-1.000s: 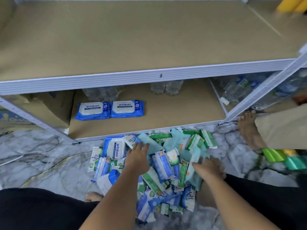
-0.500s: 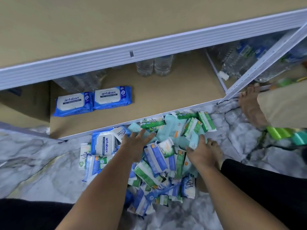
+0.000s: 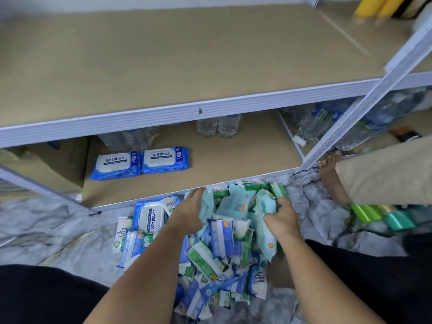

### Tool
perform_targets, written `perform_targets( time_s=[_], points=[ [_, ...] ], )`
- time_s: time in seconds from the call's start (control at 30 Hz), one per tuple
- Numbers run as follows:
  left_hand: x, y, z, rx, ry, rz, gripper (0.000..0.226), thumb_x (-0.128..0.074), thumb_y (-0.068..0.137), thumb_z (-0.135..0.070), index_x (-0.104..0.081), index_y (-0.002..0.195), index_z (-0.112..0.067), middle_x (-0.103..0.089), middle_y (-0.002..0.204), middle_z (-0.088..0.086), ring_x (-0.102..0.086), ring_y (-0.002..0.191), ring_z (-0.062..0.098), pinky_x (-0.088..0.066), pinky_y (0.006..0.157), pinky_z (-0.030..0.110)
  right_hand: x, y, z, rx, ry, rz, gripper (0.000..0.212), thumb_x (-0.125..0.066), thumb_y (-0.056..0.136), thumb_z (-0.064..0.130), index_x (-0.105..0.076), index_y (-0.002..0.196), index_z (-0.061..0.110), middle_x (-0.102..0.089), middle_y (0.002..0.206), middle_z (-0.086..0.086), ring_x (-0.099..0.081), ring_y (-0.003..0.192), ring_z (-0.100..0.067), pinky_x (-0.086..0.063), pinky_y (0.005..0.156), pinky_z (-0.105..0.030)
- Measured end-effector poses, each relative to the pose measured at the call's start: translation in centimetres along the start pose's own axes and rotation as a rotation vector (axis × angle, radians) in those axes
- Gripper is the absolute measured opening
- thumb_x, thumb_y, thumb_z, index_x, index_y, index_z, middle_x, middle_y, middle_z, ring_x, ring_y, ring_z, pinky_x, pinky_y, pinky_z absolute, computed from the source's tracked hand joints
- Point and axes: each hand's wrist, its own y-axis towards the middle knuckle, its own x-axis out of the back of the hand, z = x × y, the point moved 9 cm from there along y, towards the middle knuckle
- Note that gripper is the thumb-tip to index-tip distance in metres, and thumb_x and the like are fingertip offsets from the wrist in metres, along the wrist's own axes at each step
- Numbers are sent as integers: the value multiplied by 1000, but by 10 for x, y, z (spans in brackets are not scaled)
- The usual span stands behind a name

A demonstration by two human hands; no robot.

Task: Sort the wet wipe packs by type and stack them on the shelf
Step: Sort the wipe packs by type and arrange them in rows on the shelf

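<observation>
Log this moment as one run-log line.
stage: sorting | left hand: on teal pack, grip unclear | right hand: grips second teal pack | lower shelf: two antabax packs | pile: on floor

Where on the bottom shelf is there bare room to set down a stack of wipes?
The bottom shelf is bare right of the antabax packs, in front of the two upright water bottles. Behind the packs, more bottles crowd it.

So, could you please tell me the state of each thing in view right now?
shelf antabax packs: two, flat, side by side
pile of packs: unsorted, on the floor
left hand: fingers straight, resting on the pile
right hand: gripping a pale teal pack
water bottles: upright
</observation>
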Motion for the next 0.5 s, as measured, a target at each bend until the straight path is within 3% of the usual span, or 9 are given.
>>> perform_targets(
  time_s=[0.07,0.13,0.23,0.3,0.4,0.5],
  points=[
    [20,-10,-5,-6,-286,-93,105,-78,67,-5,-24,150,-38,-46,140,2,-57,122,24,-54,92,36,10,-9,20,75,76,-6,29,-61,75,2,-60,97,21,-68,83,-2,-63,71,-19,-41,54,-26],
    [37,-21,-11,-7,-544,-126,114,-81,66,-5,-20,151,-50,-46,141,2,-60,120,21,-57,92,42,19,-19,34,118,170,2,32,-60,76,-2,-66,94,24,-70,84,1,-66,76,-20,-46,60,-27],
    [57,-38,-23,4,-835,-117,113,-81,70,13,-29,150,-48,-47,141,2,-66,112,26,-61,79,43,29,-32,50,152,247,30,43,-62,79,-3,-67,101,34,-72,85,14,-68,79,-13,-50,64,-28],
    [65,-49,-27,-13,-941,-106,111,-80,68,19,-35,149,-43,-50,138,-1,-67,109,29,-61,77,46,31,-36,54,153,320,46,43,-67,81,1,-61,107,34,-73,82,14,-68,81,-17,-50,60,-30],
    [64,-61,-20,9,-1019,-77,111,-80,63,18,-38,147,-42,-52,139,-1,-69,102,19,-59,84,52,28,-38,52,119,369,55,30,-72,85,7,-61,105,27,-70,87,8,-64,75,-18,-45,55,-28],
    [45,-67,5,116,-1165,5,103,-66,60,16,-41,144,-39,-57,131,9,-64,97,31,-53,80,49,8,-32,38,72,376,103,24,-71,89,8,-68,112,15,-67,88,1,-63,74,-19,-48,64,-29]
  ],
)
